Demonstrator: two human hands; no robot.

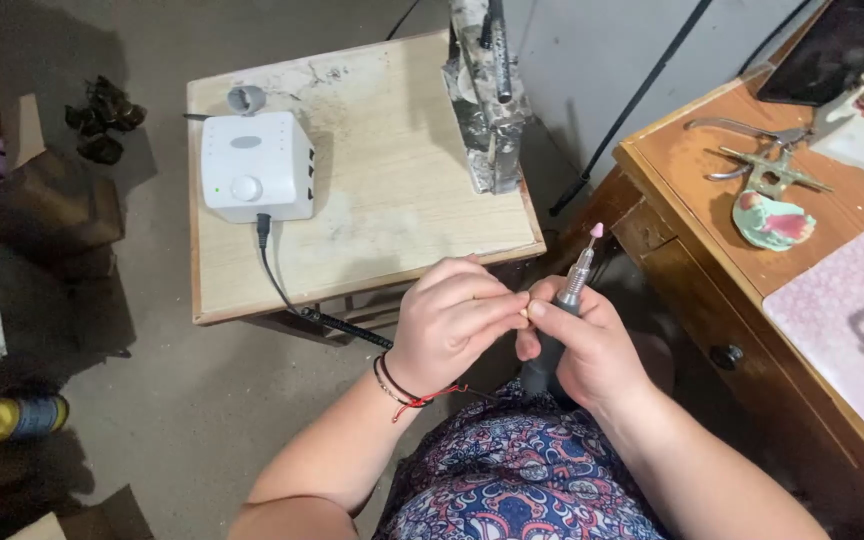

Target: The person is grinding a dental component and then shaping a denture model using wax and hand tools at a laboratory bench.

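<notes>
Item: rotary handpiece (564, 315), pink burr at 12 o'clock, lap-level off bench (372, 215) | right hand (592, 350) grip wrapped closed around its body | left hand (452, 320) fingertips pinched at collar, contents hidden | Risk: burr could nick fingers if white control box (255, 165) powered it; cord (297, 295) might snag.

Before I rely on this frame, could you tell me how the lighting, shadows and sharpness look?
Head view: even, soft light; dark shadow fills the upper left floor; the right hand and its rotary handpiece are sharp; the white control box shows no glare; the table edges bow slightly from the wide-angle lens.
</notes>
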